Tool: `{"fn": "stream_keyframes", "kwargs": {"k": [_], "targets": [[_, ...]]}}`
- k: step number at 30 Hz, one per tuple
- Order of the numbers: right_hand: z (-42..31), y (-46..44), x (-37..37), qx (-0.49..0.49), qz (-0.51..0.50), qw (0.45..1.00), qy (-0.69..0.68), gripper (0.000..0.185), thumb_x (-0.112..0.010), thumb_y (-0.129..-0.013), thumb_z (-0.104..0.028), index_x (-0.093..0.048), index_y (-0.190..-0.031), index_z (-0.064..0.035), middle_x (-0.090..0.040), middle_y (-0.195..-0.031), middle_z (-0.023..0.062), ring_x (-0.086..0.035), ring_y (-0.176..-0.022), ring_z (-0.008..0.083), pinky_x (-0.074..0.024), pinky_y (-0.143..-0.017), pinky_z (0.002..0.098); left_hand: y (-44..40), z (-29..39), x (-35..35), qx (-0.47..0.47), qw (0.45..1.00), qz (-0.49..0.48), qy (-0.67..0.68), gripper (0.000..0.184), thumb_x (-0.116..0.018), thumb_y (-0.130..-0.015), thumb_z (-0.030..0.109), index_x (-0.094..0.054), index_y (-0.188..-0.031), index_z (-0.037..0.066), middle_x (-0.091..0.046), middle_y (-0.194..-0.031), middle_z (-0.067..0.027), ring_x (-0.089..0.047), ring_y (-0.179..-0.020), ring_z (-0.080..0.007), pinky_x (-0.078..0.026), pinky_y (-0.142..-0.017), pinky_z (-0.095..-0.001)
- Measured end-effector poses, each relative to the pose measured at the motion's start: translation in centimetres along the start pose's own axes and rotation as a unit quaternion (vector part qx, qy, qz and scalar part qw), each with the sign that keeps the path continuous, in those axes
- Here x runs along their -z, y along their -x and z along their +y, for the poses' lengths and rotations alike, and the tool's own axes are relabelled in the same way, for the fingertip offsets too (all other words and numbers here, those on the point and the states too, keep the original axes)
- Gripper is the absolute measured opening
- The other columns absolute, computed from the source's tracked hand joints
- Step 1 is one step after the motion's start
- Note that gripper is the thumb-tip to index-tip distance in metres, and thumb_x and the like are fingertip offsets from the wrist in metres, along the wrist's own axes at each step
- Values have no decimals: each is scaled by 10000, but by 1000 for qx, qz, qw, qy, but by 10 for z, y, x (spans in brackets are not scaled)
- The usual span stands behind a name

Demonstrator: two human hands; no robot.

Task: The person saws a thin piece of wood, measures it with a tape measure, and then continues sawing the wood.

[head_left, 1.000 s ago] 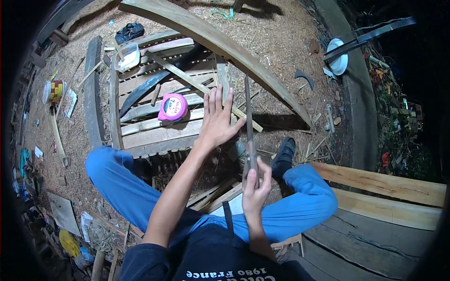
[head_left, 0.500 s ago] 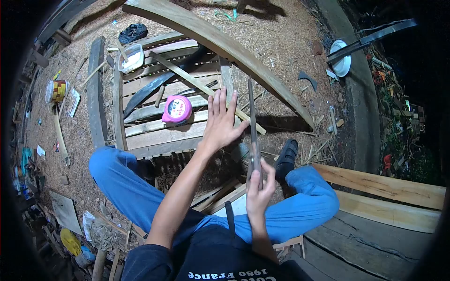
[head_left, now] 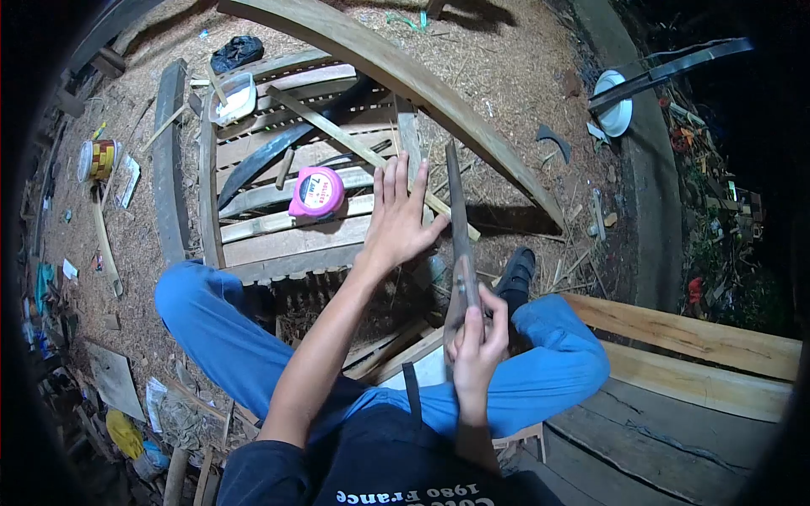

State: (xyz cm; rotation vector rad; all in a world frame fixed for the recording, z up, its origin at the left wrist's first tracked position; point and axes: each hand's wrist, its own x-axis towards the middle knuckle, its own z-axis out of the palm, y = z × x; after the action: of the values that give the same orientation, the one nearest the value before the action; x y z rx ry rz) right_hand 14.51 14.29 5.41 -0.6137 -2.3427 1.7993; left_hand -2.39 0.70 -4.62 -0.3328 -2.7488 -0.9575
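Note:
My left hand (head_left: 398, 211) lies flat with fingers spread, pressing on a narrow wooden strip (head_left: 325, 126) that slants across a slatted wooden frame (head_left: 291, 246). My right hand (head_left: 477, 341) grips the handle of a handsaw (head_left: 461, 223), whose dark blade points away from me. The blade crosses near the strip's right end, just beside my left thumb; whether its teeth touch the wood I cannot make out. Left of my left hand a pink tape measure (head_left: 317, 192) rests on the slats.
A long curved beam (head_left: 405, 88) arches over the frame's far right. On the slats lie a clear plastic tub (head_left: 235, 99), a dark curved blade-like piece (head_left: 261, 164) and a short wooden handle (head_left: 285, 169). Planks (head_left: 692, 367) extend at right; a reel (head_left: 99, 160) sits left.
The handsaw has tilted, showing more of its side, and my right hand has shifted slightly right and toward me. My left hand stays in place on the strip.

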Motion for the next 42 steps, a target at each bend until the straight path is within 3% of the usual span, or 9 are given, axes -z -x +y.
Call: {"fn": "stream_keyframes", "kwargs": {"k": [6,10,12,14,16,32,37,40,42], "targets": [[-6,5,4,27,-14,999,22,348,-550,-1074,-157,-567,-1355,47,-659,-1190,130,-632,-899,143,-526,-758,290,-2,3,5,4,1000,4,5,989,-627,-932,596,-213,-1652,59,-147,-1665,-306,-78,-1568,-469,-19,-1283,-576],[-16,-2,-1,-97,-16,994,-38,345,-538,-1069,-143,-569,-1343,65,-652,-1227,172,-646,-1079,222,-515,-946,358,0,2,4,5,1000,-12,10,990,-638,-924,589,-213,-1654,72,-125,-1674,-308,-46,-1584,-463,-3,-1285,-577],[15,-22,-4,93,-34,992,80,279,-506,-1110,-184,-522,-1351,-45,-419,-579,-63,-338,-420,12,-257,-375,231,-2,2,5,6,1000,-15,17,994,-631,-927,600,-211,-1653,66,-123,-1674,-309,-39,-1588,-456,-1,-1286,-577],[16,-11,2,82,-40,993,68,286,-510,-1112,-193,-514,-1358,-46,-407,-574,-63,-335,-419,12,-261,-374,231,-2,1,5,3,1000,-10,10,993,-630,-928,599,-211,-1652,65,-128,-1672,-309,-49,-1585,-459,-4,-1284,-578],[0,3,1,-9,-13,1000,-18,355,-533,-1078,-157,-552,-1346,75,-652,-1251,177,-643,-1161,242,-506,-993,367,-4,2,6,4,1000,-4,8,992,-629,-930,599,-211,-1652,63,-132,-1670,-308,-58,-1581,-463,-7,-1283,-580],[-10,-43,-21,-29,-31,999,-14,352,-539,-1083,-182,-550,-1353,43,-648,-1225,152,-631,-1015,182,-520,-884,325,-1,-3,1,0,1000,-14,0,1010,-586,-941,655,-193,-1660,64,-118,-1677,-312,-45,-1585,-464,0,-1284,-579],[-21,-15,-11,-94,-29,994,-45,339,-541,-1085,-184,-549,-1339,41,-647,-1154,126,-617,-865,146,-516,-743,297,-4,-4,0,9,1000,-26,13,1004,-581,-948,646,-177,-1667,72,-96,-1685,-315,-38,-1586,-467,13,-1285,-581],[3,-43,-23,53,-24,998,34,328,-521,-1093,-172,-531,-1377,-8,-620,-1020,82,-503,-616,53,-394,-513,210,-1,-2,1,-1,1000,-21,16,992,-605,-953,612,-174,-1667,76,-83,-1688,-316,-30,-1588,-467,21,-1284,-582],[-21,-39,-27,-92,-39,994,-35,366,-532,-1092,-188,-527,-1417,-19,-666,-1178,186,-645,-1010,189,-508,-926,311,-2,-2,4,2,999,-24,22,987,-600,-952,619,-180,-1666,83,-81,-1695,-300,-28,-1589,-467,18,-1285,-588]]}}
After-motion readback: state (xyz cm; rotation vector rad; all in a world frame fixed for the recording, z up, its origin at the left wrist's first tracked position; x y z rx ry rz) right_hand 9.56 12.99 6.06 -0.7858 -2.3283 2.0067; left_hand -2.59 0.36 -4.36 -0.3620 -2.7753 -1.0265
